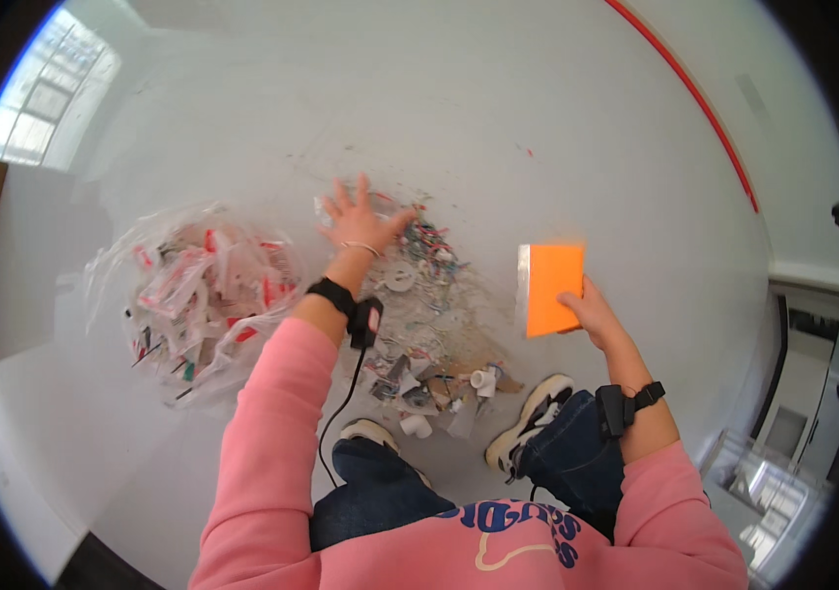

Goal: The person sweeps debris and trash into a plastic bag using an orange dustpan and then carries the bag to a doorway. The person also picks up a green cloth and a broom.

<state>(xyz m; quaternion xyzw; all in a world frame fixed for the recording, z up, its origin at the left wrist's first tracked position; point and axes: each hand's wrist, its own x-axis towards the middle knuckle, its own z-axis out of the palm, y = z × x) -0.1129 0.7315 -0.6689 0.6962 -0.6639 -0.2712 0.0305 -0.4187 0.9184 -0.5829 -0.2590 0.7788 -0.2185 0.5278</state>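
My left hand (362, 221) is spread, palm down, over the upper end of a heap of mixed debris (408, 317) on the grey floor; whether it touches the pieces I cannot tell. The heap holds coloured scraps (430, 243), a white ring-shaped piece (400, 276), dust and a white plastic pipe fitting (484, 381). To the right of the heap, my right hand (588, 313) grips a flat orange block or board (556, 289) with a pale strip along its left edge, thumb on top. A clear plastic bag (205, 295) full of red and white wrappers and other rubbish lies left of the heap.
My shoes (530, 420) stand near the heap's lower end, with another white pipe fitting (416, 425) between them. A black cable (346, 402) hangs from my left wrist device. A red strip (700, 96) runs along the upper right; a clear-sided container (759, 494) stands lower right.
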